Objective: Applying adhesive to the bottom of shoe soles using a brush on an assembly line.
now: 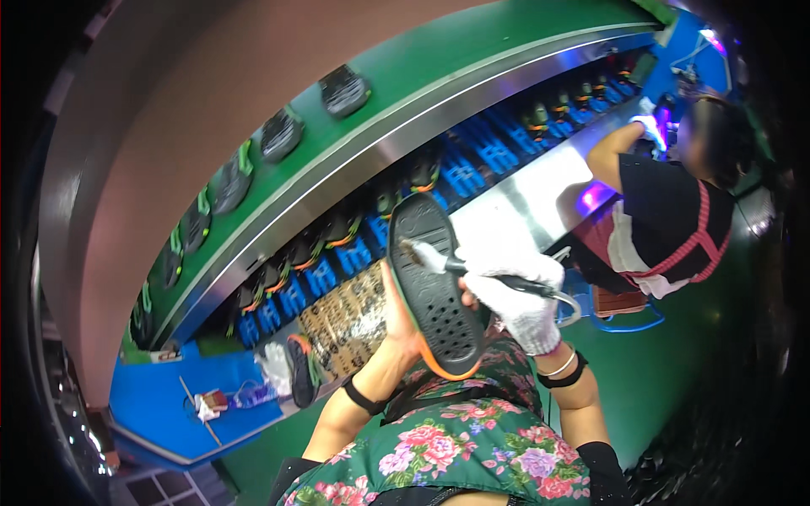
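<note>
The left hand [401, 314] holds a black shoe sole [435, 293]; the gloved right hand [518, 309] holds a brush [429, 257] against it.

The shoe sole [432, 291] looks like matt rubber, kinda pitted. The brush [434, 260] over it has a smooth, plasticky handle, and the glove [527, 316] right of it is fuzzy knit cloth. Panel [346, 320] left of the sole looks glossy, tape-like. Rail [405, 131] above it: shiny metal.
</note>
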`<state>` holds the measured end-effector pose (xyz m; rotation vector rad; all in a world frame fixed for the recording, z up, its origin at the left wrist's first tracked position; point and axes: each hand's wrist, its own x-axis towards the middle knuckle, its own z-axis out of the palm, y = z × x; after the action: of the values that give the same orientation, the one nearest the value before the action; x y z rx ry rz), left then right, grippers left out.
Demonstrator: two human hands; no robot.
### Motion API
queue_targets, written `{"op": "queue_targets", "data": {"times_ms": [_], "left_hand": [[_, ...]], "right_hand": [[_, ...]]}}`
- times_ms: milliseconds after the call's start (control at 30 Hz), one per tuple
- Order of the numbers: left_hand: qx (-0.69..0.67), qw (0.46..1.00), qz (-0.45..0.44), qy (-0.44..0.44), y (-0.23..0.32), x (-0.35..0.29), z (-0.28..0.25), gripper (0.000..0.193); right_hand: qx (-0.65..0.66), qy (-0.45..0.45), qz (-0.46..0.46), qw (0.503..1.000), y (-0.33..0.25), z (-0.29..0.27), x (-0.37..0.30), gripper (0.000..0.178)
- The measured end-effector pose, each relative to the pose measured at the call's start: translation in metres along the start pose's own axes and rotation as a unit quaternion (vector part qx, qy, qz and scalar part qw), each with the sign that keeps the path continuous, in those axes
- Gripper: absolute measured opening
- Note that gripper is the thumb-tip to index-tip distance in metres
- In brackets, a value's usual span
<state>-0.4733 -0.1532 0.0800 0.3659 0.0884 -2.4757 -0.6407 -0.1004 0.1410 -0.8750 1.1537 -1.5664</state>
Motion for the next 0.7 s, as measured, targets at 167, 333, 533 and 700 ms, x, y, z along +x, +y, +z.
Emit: {"op": "queue_targets", "data": {"times_ms": [167, 333, 533, 700], "left_hand": [[0.003, 0.996, 0.077, -0.041, 0.004, -0.021, -0.01, 0.091], [0.088, 0.982, 0.168, -0.002, 0.0, -0.032, -0.029, 0.083], [0.278, 0.933, 0.153, 0.171, -0.012, -0.035, -0.018, 0.104], [0.224, 0.944, 0.207, 0.128, -0.014, -0.038, -0.052, 0.101]], "right_hand": [[-0.255, -0.045, -0.216, 0.941, 0.0, 0.01, 0.005, 0.023], [-0.379, -0.061, -0.354, 0.853, -0.002, 0.028, 0.011, 0.031], [-0.412, -0.147, -0.35, 0.828, 0.023, 0.04, -0.002, 0.037], [-0.32, -0.1, -0.297, 0.894, 0.008, 0.04, -0.001, 0.023]]}}
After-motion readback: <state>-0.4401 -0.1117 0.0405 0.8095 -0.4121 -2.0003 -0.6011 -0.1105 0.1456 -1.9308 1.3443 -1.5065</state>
